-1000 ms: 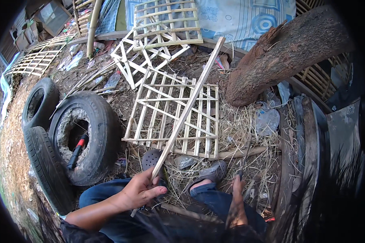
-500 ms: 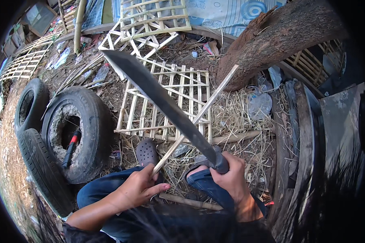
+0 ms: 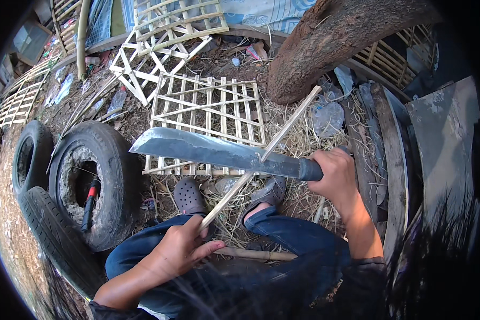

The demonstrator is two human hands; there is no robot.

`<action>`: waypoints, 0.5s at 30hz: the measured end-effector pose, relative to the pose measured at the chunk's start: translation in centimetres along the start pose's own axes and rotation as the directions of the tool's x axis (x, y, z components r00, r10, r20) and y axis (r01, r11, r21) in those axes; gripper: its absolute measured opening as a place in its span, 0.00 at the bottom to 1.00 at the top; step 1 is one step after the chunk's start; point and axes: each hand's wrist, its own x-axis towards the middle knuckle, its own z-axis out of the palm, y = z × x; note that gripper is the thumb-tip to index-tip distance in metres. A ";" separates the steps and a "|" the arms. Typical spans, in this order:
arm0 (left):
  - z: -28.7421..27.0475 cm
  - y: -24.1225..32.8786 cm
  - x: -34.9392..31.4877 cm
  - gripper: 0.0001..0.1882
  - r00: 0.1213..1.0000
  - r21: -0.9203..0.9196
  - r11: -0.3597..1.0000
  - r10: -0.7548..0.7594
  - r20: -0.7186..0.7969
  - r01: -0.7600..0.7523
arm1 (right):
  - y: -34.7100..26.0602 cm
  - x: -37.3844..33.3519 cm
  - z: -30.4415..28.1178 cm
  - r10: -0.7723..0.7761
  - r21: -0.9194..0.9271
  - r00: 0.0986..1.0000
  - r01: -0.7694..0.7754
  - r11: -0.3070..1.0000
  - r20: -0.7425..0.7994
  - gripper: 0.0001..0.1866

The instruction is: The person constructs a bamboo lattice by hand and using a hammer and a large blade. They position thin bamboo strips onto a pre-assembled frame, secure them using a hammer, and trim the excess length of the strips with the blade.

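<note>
My right hand [image 3: 336, 178] is closed round the dark handle of a machete [image 3: 213, 152]. Its long, broad blade points left, nearly level across the picture. A pale bamboo strip [image 3: 296, 114] slants from lower left to upper right, its near end gripped in my left hand [image 3: 184, 245]. The blade crosses in front of the strip around its middle, hiding a short stretch, and a small sliver shows at the crossing. Beyond the blade, a lattice of bamboo strips [image 3: 208, 106] lies on the ground.
Old tyres [image 3: 117, 176] stand at left, one holding a red-and-black handled tool [image 3: 90, 200]. A tree trunk [image 3: 325, 48] leans at upper right. More lattice [image 3: 181, 24] lies at the back. Boards [image 3: 392, 160] line the right. My clogs [image 3: 189, 194] rest among straw and shavings.
The machete has swung from a steep slant to nearly level, its tip lower, as my right hand moved up and right. My left hand still grips the strip. The view has shifted slightly.
</note>
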 end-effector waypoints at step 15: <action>-0.5 -0.7 -0.4 0.22 0.992 -0.033 0.992 -0.117 0.056 0.119 | 15.3 -9.2 -6.4 0.719 -0.046 0.599 -0.779 0.626 -0.352 0.09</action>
